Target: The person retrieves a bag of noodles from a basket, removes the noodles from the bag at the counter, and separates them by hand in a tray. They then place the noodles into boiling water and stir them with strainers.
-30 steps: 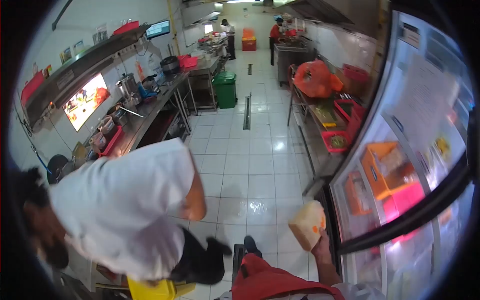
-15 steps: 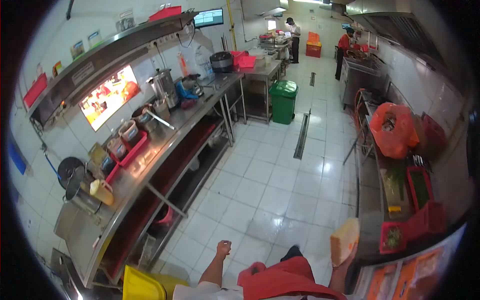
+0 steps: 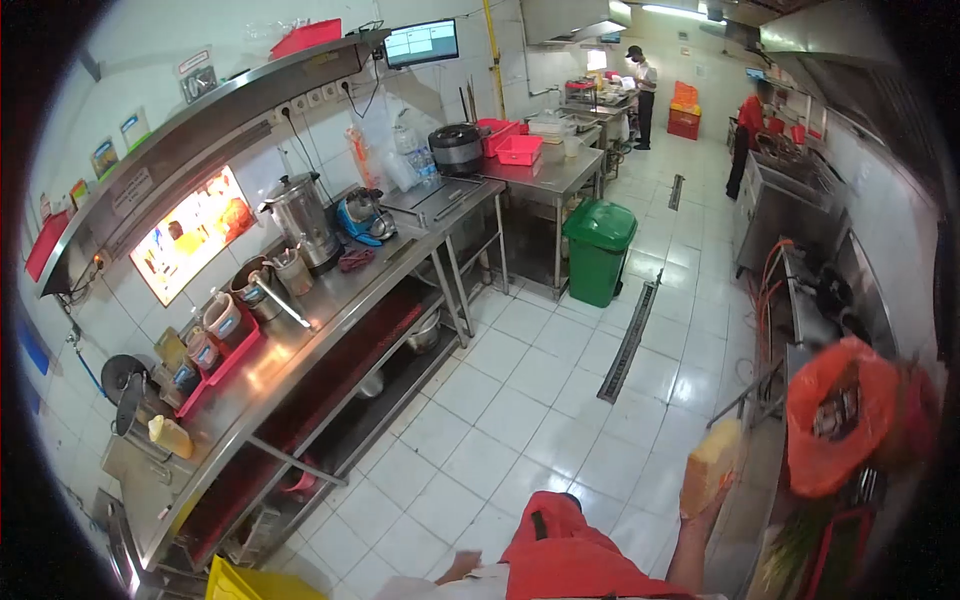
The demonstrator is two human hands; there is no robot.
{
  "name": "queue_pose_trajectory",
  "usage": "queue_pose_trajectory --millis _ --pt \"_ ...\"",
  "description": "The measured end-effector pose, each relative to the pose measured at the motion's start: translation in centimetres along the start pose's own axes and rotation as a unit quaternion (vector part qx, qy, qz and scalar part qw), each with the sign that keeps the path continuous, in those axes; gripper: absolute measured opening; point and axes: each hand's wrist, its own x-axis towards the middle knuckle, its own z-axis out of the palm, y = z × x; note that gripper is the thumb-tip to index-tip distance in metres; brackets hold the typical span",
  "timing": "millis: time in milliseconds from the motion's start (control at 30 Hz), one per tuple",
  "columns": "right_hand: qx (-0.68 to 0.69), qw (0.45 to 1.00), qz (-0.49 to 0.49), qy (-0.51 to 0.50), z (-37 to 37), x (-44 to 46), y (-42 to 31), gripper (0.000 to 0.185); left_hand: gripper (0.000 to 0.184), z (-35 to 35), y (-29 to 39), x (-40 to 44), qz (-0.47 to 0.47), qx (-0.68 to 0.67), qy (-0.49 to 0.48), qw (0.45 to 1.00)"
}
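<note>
On the right, my right hand (image 3: 701, 522) holds up what looks like a bagged loaf of bread (image 3: 710, 468), with an orange print on its side, gripping it from below. The loaf is tilted, beside the right-hand counter. My left hand (image 3: 461, 566) hangs low at the bottom edge, near my red apron (image 3: 572, 550). It is blurred and partly cut off, so its fingers cannot be made out, and no object shows in it.
A long steel counter (image 3: 345, 300) with pots and tubs runs along the left. A green bin (image 3: 600, 252) stands ahead on the tiled floor (image 3: 480, 440). An orange bag (image 3: 845, 415) sits on the right counter. Two people (image 3: 645, 98) stand at the far end.
I have moved forward along the aisle; the bin and orange bag look closer. The loaf stays in my right hand. My left hand has swung down and back towards the bottom edge.
</note>
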Motion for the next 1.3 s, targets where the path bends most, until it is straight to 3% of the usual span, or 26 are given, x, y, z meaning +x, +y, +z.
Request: queue_pose_trajectory --millis 67,167,267,333,367,433,467,500,533,600,633,800,867,933,967,1033,1067,1233,1300 --pt "-0.003 1.0 0.004 0.026 5.0 4.5 -0.1 0.064 0.027 2.4 1.0 0.3 -0.043 0.036 -0.003 0.998" --pt "0.085 0.995 0.031 -0.03 8.2 13.6 1.2 0.063 0.031 6.4 6.5 3.0 -0.072 0.083 -0.005 0.994" --pt "0.025 0.993 -0.045 -0.107 10.8 20.6 2.0 0.061 0.035 10.5 14.5 6.7 -0.061 0.153 -0.003 0.986" --pt "0.089 0.992 0.06 -0.066 9.3 25.6 1.4 0.062 0.039 13.5 21.1 10.0 -0.002 0.25 -0.004 0.968" --pt "0.084 0.992 0.062 -0.07 8.0 28.4 0.9 0.062 0.041 15.2 25.2 11.9 0.057 0.331 -0.009 0.942" --pt "0.042 0.998 0.027 -0.026 6.6 32.3 -0.3 0.062 0.045 19.5 35.0 16.6 0.234 0.539 -0.005 0.809" --pt "0.021 1.0 0.013 0.001 7.0 33.6 -0.9 0.062 0.046 22.1 40.4 18.2 0.284 0.565 0.017 0.774" --pt "0.001 1.0 -0.003 0.03 7.8 35.0 -1.4 0.063 0.037 24.8 45.5 20.9 0.279 0.448 0.024 0.849" --pt "-0.01 0.999 -0.008 0.051 8.0 36.4 -1.7 0.063 0.041 27.7 51.0 23.4 0.495 0.6 0.035 0.627" --pt "-0.041 0.995 -0.021 0.092 9.0 39.7 -2.4 0.063 0.041 33.5 61.8 19.4 0.436 0.355 0.03 0.826" --pt "-0.053 0.993 -0.025 0.107 9.2 41.6 -2.8 0.063 0.041 36.2 67.9 15.1 0.417 0.205 0.038 0.885" --pt "-0.096 0.982 -0.035 0.159 9.6 52.9 -5.1 0.064 0.04 48.1 80.4 12.2 0.428 0.044 -0.063 0.901" --pt "-0.101 0.98 -0.037 0.168 9.9 57.4 -6.4 0.064 0.041 51.7 79.6 14.3 0.383 0.048 -0.088 0.918" --pt "-0.104 0.98 -0.033 0.165 11.1 62.6 -6.8 0.065 0.039 54.3 75.9 22.4 0.382 0.199 -0.083 0.899" --pt "-0.104 0.982 -0.023 0.155 12.0 65.5 -6.8 0.065 0.039 54.2 73.7 24.2 0.345 0.204 -0.144 0.905" --pt "-0.114 0.985 0.0 0.133 14.7 72.0 -6.4 0.065 0.035 55.2 72.4 22.4 0.051 0.23 -0.097 0.967" --pt "-0.124 0.985 0.018 0.119 16.1 75.3 -5.9 0.065 0.033 55.3 71.1 22.0 -0.006 0.236 -0.08 0.968" --pt "-0.126 0.984 0.128 0.013 20.4 91.3 -2.5 0.066 0.028 57.0 67.6 23.7 -0.094 0.209 0.067 0.971" --pt "-0.077 0.973 0.185 -0.116 23.3 97.1 -0.2 0.064 0.026 59.3 69.1 25.2 -0.127 0.184 0.116 0.968"
